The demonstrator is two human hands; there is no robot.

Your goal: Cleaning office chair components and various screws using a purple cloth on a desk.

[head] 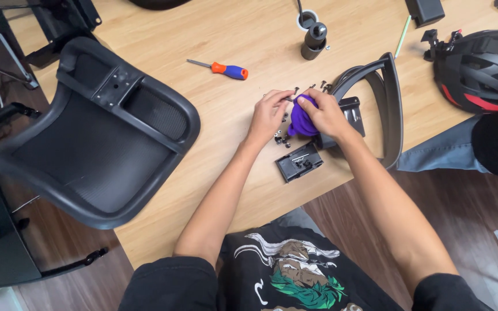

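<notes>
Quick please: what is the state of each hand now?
Left hand: fingers pinched, touching the purple object; whether it holds something small cannot be told.
Right hand: closed on the purple object.

I see a purple cloth on a light wood-grain table, beside a black mesh chair back, an orange-and-blue screwdriver, and a black helmet with red accents.

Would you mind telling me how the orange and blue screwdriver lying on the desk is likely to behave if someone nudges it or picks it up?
The screwdriver would probably roll if nudged sideways: its handle looks rounded and it lies flat on the smooth wooden desk. It is likely stiff, given the thin metal shaft. It seems handle-heavy, so a grip on the thick handle should be steadier.
</notes>
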